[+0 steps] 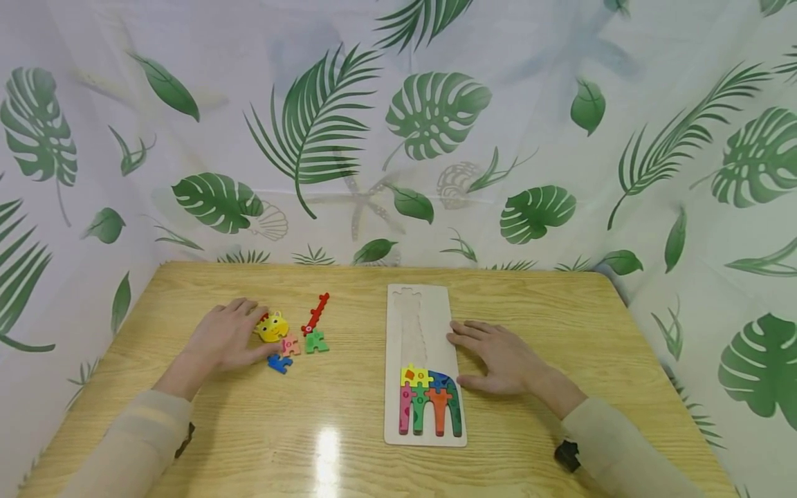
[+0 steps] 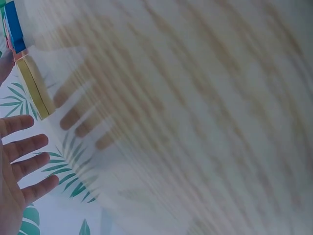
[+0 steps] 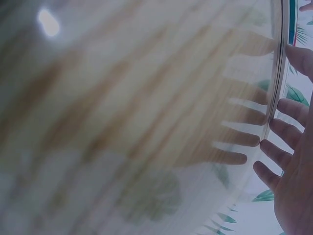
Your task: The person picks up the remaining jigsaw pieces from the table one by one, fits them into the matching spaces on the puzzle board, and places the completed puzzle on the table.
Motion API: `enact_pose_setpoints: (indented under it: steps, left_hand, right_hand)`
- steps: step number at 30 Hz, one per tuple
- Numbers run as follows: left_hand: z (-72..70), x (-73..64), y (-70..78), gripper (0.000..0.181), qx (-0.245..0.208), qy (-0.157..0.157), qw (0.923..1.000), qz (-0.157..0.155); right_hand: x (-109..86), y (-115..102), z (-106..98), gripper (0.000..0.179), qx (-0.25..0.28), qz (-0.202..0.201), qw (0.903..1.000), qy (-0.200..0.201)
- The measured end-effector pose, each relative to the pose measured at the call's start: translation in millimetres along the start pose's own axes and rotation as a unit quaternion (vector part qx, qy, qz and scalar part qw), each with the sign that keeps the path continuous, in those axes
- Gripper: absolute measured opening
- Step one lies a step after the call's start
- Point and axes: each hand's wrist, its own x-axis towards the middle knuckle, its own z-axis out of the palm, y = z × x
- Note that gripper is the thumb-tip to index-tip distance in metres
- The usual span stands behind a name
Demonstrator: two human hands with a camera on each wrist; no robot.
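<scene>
On the left of the table my left hand [image 1: 227, 335] has its fingers spread around loose puzzle pieces. Its fingertips are at a yellow giraffe-head piece [image 1: 272, 328]; the thumb lies by a pink piece [image 1: 289, 346] and a blue piece [image 1: 279, 364]. In the left wrist view the fingers [image 2: 29, 144] look straight and apart. My right hand [image 1: 498, 358] rests with extended fingers at the right edge of a pale wooden puzzle board [image 1: 394, 360]. Colourful giraffe body and leg pieces [image 1: 438, 395] fill the board's lower part; the neck and head recess above is bare.
Beside the pieces near my left hand lie a green piece [image 1: 316, 341] and a long red piece [image 1: 315, 313]. The wooden table [image 1: 261, 443] ends at a leaf-patterned cloth [image 1: 336, 138] behind it and on both sides.
</scene>
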Motion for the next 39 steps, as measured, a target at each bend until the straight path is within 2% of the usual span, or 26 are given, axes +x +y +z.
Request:
enact_pose_setpoints:
  steps: [10, 24, 39]
  left_hand:
    - [6.3, 0.5, -5.3, 0.085, 0.003, -0.004, 1.0000, -0.003]
    - [7.8, 3.0, -4.3, 0.082, 0.009, -0.003, 1.0000, -0.002]
    - [12.8, 6.9, -6.8, 0.077, 0.014, 0.005, 0.9999, 0.003]
  right_hand:
    - [0.2, -1, 0, 0.079, 0.004, 0.003, 1.0000, 0.000]
    - [0.4, -2, -2, 0.079, 0.005, 0.009, 0.9999, -0.008]
    - [-2.4, -4, 4, 0.080, -0.001, 0.006, 1.0000, 0.001]
